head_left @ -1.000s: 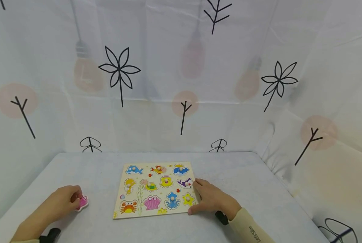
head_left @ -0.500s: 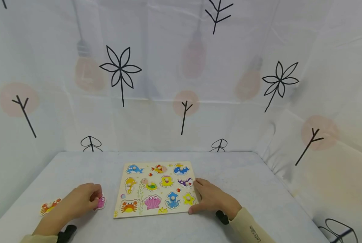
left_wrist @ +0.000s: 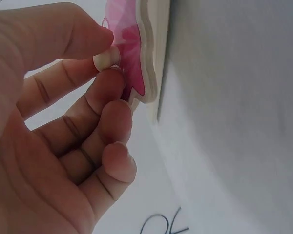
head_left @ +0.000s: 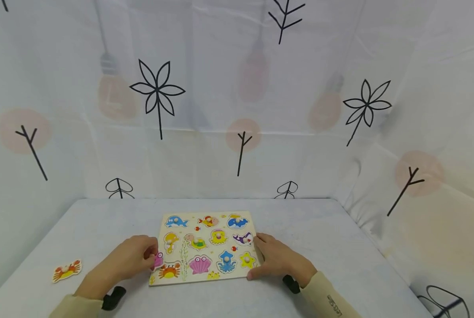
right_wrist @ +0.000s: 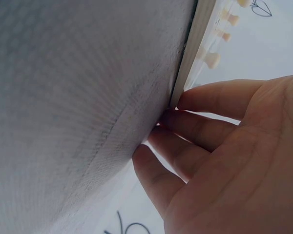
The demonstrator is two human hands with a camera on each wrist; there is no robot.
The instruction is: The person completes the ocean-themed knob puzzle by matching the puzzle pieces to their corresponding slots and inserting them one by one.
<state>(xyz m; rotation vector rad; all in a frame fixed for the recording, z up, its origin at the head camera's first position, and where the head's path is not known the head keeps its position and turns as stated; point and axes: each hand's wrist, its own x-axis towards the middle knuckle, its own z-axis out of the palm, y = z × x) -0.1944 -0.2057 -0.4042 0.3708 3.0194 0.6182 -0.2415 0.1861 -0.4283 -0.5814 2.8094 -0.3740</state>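
Note:
My left hand [head_left: 135,254] pinches a pink shell puzzle piece [head_left: 158,259] just above the left edge of a wooden sea-animal puzzle board [head_left: 192,217]. In the left wrist view, thumb and index fingertip grip the piece's pale round knob [left_wrist: 106,58], and the other fingers are bent loosely. Resting at the board's right side, my right hand [head_left: 280,258] touches the edge with nearly straight fingers, its thumb by the near corner. A crab puzzle piece [head_left: 67,270] with a knob lies on the table to the left. The board shows a crab picture [head_left: 168,270] and a shell picture [head_left: 200,265].
Knobbed pieces such as the squid [head_left: 226,262], starfish [head_left: 246,260] and turtle [head_left: 195,242] sit in the board. A white cloth covers the table [head_left: 308,221]. Printed fabric [head_left: 205,168] hangs behind and at the sides.
My left hand has carried the shell piece rightward from the table's left side to the board's left edge, uncovering the crab piece. My right hand has stayed at the board.

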